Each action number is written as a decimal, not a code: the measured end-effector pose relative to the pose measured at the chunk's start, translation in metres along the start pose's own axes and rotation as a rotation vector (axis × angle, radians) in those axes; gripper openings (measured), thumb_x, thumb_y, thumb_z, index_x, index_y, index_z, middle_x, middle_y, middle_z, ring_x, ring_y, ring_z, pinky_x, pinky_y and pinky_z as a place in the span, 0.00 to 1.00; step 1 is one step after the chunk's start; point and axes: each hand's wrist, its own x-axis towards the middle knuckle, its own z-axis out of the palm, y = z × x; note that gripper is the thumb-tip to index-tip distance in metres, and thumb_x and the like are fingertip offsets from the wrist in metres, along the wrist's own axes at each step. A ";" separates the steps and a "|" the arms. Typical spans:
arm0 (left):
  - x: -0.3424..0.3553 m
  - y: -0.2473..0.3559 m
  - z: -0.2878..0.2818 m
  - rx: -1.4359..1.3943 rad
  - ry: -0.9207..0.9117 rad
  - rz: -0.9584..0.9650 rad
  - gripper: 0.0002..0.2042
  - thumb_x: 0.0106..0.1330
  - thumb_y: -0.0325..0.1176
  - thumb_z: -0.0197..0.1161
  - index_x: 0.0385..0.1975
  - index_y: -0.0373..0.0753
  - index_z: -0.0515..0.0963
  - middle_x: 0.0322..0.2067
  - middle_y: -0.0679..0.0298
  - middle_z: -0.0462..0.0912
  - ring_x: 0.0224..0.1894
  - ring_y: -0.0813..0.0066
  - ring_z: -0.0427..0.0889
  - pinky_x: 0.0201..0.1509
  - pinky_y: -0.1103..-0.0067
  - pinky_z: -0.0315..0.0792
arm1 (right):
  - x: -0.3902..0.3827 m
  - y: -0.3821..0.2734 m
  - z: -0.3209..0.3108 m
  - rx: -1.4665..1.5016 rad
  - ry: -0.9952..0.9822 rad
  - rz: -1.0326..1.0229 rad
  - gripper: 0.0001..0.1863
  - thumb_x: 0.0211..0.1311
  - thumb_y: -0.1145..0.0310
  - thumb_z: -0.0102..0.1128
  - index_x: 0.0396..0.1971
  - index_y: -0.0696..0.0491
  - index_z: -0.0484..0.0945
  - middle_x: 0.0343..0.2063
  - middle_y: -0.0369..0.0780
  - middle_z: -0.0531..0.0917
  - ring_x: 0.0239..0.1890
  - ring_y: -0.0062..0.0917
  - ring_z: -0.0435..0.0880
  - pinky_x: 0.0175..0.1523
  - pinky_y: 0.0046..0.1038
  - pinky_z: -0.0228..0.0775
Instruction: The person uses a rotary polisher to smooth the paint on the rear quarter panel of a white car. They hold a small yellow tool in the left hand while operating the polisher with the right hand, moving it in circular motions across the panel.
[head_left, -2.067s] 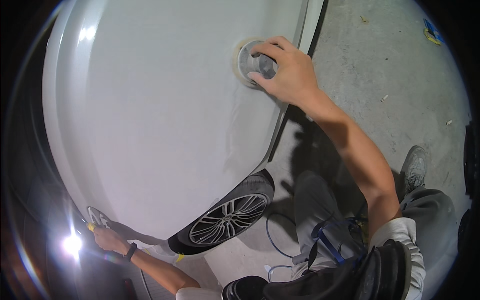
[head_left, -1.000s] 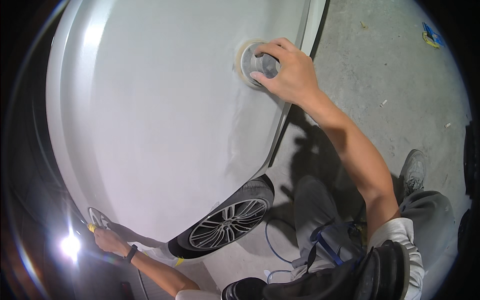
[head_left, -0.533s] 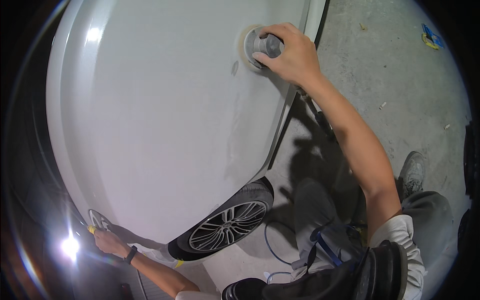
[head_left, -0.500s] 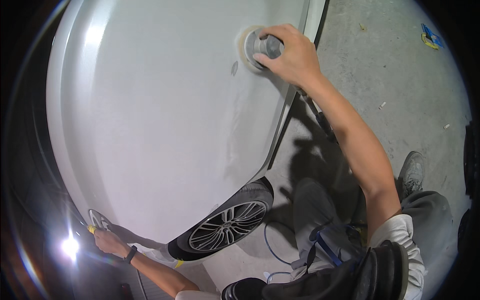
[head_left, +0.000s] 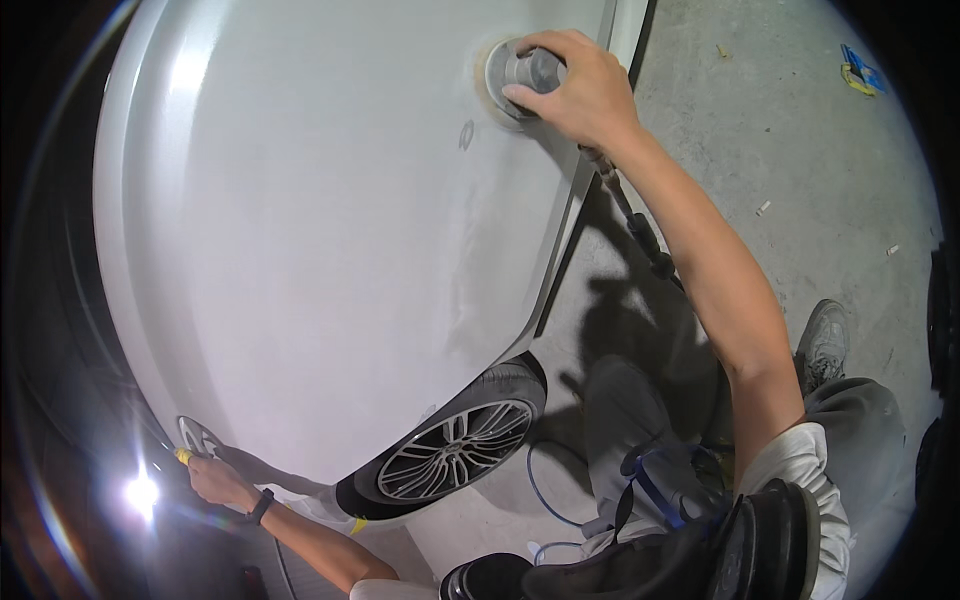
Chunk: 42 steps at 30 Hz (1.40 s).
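A round orbital sander (head_left: 533, 72) lies with its disc against a pale silver-white car body panel (head_left: 330, 220). My right hand (head_left: 590, 88) is wrapped around its body, thumb and fingers on either side. A dark hose (head_left: 636, 222) runs from below that hand, beside my forearm. Near the sander, the panel shows a small grey oval mark (head_left: 466, 135) and a streaky dull strip. At the lower left, my left hand (head_left: 220, 483) is closed at the panel's edge. By its fingertips is a small yellow object (head_left: 183, 456), its kind too small to make out.
Below the panel is a wheel (head_left: 455, 450) with a multi-spoke rim. A bright lamp (head_left: 141, 492) glares at the lower left. A thin blue hose (head_left: 540, 490) lies on the concrete floor (head_left: 730, 120), where a blue and yellow item (head_left: 860, 72) and small scraps also lie.
My right hand has slid the sander slightly up and away along the panel, and more of its dark hose shows. My left hand has stayed in place.
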 end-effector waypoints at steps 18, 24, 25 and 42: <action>-0.002 0.005 -0.006 -0.018 -0.024 -0.032 0.31 0.78 0.51 0.44 0.48 0.29 0.88 0.44 0.42 0.91 0.49 0.35 0.86 0.57 0.48 0.74 | 0.018 -0.009 0.008 0.073 0.046 -0.083 0.25 0.50 0.57 0.85 0.49 0.45 0.89 0.49 0.39 0.88 0.51 0.38 0.89 0.58 0.36 0.83; -0.005 0.010 -0.009 0.005 0.001 -0.030 0.30 0.77 0.51 0.44 0.47 0.31 0.89 0.45 0.42 0.91 0.50 0.34 0.86 0.58 0.49 0.75 | -0.043 -0.038 0.023 0.174 0.014 -0.170 0.24 0.52 0.59 0.85 0.50 0.44 0.89 0.49 0.38 0.87 0.49 0.35 0.90 0.56 0.36 0.84; -0.007 0.011 -0.009 -0.011 0.014 -0.018 0.30 0.78 0.50 0.44 0.47 0.28 0.88 0.44 0.40 0.90 0.49 0.34 0.86 0.58 0.49 0.75 | -0.070 -0.047 0.029 0.207 -0.001 -0.172 0.23 0.52 0.60 0.84 0.49 0.44 0.89 0.51 0.39 0.86 0.46 0.35 0.90 0.53 0.37 0.85; -0.010 0.003 0.001 -0.120 0.032 0.034 0.26 0.74 0.48 0.46 0.45 0.34 0.89 0.41 0.44 0.91 0.47 0.35 0.87 0.54 0.50 0.75 | -0.073 -0.053 0.027 0.215 0.003 -0.208 0.24 0.49 0.66 0.85 0.49 0.48 0.89 0.50 0.41 0.87 0.48 0.37 0.90 0.54 0.34 0.84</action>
